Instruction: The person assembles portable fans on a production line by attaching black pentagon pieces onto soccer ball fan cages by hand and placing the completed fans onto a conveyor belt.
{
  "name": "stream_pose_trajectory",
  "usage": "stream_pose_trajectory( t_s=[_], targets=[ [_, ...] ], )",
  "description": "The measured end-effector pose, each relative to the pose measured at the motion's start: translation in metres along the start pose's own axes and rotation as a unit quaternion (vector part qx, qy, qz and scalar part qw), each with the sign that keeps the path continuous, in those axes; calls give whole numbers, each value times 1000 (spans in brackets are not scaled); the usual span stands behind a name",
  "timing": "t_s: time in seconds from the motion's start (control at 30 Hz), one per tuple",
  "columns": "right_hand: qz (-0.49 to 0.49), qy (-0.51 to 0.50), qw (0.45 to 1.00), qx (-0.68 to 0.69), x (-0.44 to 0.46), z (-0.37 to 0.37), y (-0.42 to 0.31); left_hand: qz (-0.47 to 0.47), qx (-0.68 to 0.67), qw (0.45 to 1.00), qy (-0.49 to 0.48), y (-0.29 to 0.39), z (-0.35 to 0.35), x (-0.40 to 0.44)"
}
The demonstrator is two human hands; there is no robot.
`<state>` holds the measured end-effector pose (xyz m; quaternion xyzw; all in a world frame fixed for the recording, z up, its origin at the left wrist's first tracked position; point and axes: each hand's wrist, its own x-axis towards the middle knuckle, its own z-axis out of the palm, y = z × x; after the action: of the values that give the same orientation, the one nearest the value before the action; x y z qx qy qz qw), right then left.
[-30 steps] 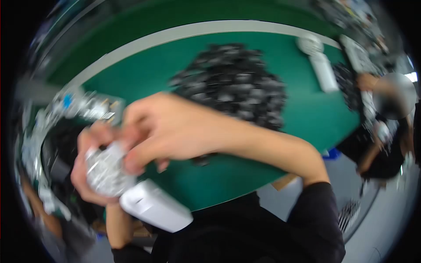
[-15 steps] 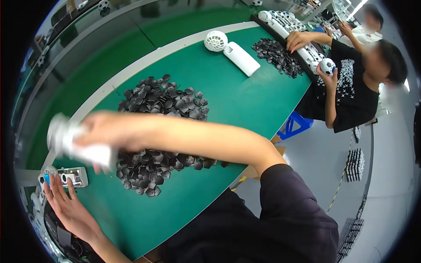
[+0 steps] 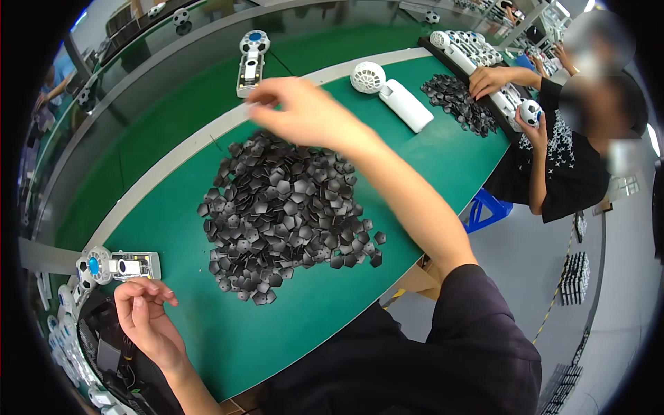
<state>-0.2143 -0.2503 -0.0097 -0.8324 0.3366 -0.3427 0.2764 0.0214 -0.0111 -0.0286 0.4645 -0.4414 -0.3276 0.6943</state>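
Head view, the only one. Changed: half a second ago my right hand (image 3: 294, 114) had a blurred white thing in its grip; now I see nothing in it. Fingers part-bent, spread from the thumb, smeared by motion, over the far edge of the black pentagon pile (image 3: 283, 207). A football-patterned unit (image 3: 250, 72) now lies just beyond those fingertips, on the green strip past the table's pale rim (image 3: 321, 72). I'd judge that's the piece I let go, so my part with it looks finished.

My left hand (image 3: 149, 318) has drawn back a little, fingers loosely curled, thumb apart, holding nothing visible. Just beyond it lies the next unit (image 3: 135, 266), handle insides showing; seems the nearest piece to work on.

Counts: one unit past my right hand, one by my left. Right of my right hand, one white cage ball (image 3: 368, 77) and one white handle (image 3: 407, 106), end to end. Pentagon piles: two, the big one between my hands, a smaller pile (image 3: 460, 104) farther right; pieces too many to count. Beyond that, a co-worker's two hands, one holding one ball (image 3: 530, 113); units in the black tray (image 3: 449, 63) too crowded to count.
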Motion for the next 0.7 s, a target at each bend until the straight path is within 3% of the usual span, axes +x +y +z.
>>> stream_pose_trajectory(
  t_s=[0.03, 0.13, 0.23, 0.3, 0.33, 0.43, 0.5, 0.57, 0.63, 0.7],
  targets=[
    [-20, 59, 990, -128, -7, -12, 18, -3, 0, 1000, 8, 1, 1, -1],
    [45, 160, 927, -335, -35, -64, 58, 0, 4, 1000, -5, 4, 2, -4],
    [109, 138, 920, -350, -56, -96, 82, -8, 6, 1000, -27, 6, 3, -6],
    [139, 118, 887, -423, -66, -101, 71, -5, 10, 999, -31, 5, 5, -6],
    [201, 72, 871, -442, -68, -105, 67, -5, 14, 999, -40, 5, 6, -7],
    [281, -5, 867, -413, -70, -113, 94, 15, 50, 997, -52, 6, 8, -9],
    [256, 24, 880, -398, -68, -107, 100, 22, 48, 997, -47, 6, 10, -8],
    [292, 32, 892, -343, -63, -96, 76, -21, 30, 998, -43, 4, 13, -6],
    [263, 20, 916, -301, -55, -86, 59, -71, 7, 995, -63, 1, 10, -3],
    [174, -9, 974, -146, -42, -70, 29, -121, 8, 987, -105, -3, 2, -2]
  ],
)
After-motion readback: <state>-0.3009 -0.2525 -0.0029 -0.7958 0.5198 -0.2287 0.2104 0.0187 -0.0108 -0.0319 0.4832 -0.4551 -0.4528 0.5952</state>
